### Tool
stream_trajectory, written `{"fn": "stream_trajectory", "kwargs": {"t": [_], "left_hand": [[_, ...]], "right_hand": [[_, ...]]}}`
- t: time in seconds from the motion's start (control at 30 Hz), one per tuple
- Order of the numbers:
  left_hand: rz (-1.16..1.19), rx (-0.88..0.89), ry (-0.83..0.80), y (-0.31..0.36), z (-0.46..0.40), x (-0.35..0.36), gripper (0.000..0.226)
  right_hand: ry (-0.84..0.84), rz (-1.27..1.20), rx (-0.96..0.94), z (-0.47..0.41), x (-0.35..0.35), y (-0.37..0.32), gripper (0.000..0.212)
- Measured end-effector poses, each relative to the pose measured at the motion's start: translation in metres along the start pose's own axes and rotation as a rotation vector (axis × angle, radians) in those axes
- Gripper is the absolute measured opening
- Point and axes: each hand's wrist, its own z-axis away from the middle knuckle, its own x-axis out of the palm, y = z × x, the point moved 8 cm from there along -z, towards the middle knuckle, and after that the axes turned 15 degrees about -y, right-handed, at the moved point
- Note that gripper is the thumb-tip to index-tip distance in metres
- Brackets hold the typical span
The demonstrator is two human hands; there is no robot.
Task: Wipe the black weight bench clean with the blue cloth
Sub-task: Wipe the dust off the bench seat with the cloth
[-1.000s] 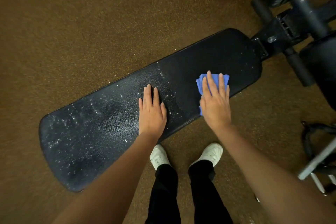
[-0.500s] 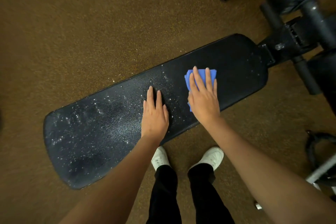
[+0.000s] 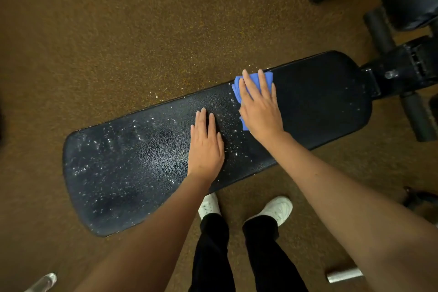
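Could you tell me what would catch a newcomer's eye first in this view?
The folded blue cloth stands out, pressed flat under the right hand near the far edge of the long black padded weight bench. White droplets speckle the bench's left half, where the left hand rests flat.

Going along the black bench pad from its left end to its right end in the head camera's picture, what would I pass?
Speckled, still-dirty stretch of the weight bench → left hand resting flat on the pad → blue cloth under the right hand → darker wiped stretch → metal frame joint.
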Motion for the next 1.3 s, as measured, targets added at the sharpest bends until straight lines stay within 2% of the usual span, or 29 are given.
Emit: {"fn": "stream_trajectory", "kwargs": {"t": [0.1,0.23,0.37,0.43,0.6,0.73,0.83,0.9,0.97,1.03,1.13,1.17,1.3], "left_hand": [[0.005,-0.004,-0.004,-0.001,-0.001,0.001,0.053],[0.003,0.007,-0.008,0.000,-0.001,0.000,0.059],[-0.017,0.000,-0.021,-0.001,-0.001,0.001,0.053],[-0.039,-0.005,-0.026,-0.001,-0.002,0.001,0.057],[-0.042,-0.007,-0.027,-0.001,-0.003,0.001,0.059],[-0.023,-0.003,-0.030,-0.001,-0.002,-0.001,0.059],[-0.028,-0.005,-0.035,-0.002,-0.001,-0.003,0.058],[-0.033,-0.004,-0.037,-0.002,-0.001,-0.004,0.057],[-0.024,-0.017,-0.030,-0.004,0.000,-0.005,0.059],[-0.020,-0.030,-0.026,-0.006,0.000,-0.004,0.061],[-0.018,-0.029,-0.030,-0.006,0.000,-0.003,0.063],[-0.019,-0.028,-0.032,-0.006,0.000,-0.003,0.063],[-0.035,-0.027,-0.039,-0.006,0.000,-0.003,0.064]], "right_hand": [[-0.014,0.012,-0.011,-0.006,0.001,-0.004,0.063],[-0.049,0.142,-0.179,0.001,-0.001,0.008,0.064],[0.004,0.039,0.077,-0.003,-0.015,0.036,0.060],[0.006,0.026,0.108,-0.007,-0.014,0.027,0.062],[-0.066,0.057,-0.105,-0.020,0.001,-0.030,0.062],[-0.104,0.132,-0.201,-0.022,0.000,-0.020,0.067],[-0.040,0.066,-0.022,-0.024,-0.014,0.012,0.064],[-0.004,0.015,0.043,-0.024,-0.017,0.010,0.062],[-0.032,0.024,-0.016,-0.023,-0.009,-0.009,0.063],[-0.062,0.098,-0.186,-0.018,-0.001,-0.027,0.066],[-0.091,0.183,-0.352,-0.013,-0.001,-0.020,0.065],[-0.088,0.189,-0.330,-0.014,-0.004,-0.011,0.066],[-0.027,0.069,-0.021,-0.018,-0.011,0.003,0.065]]}}
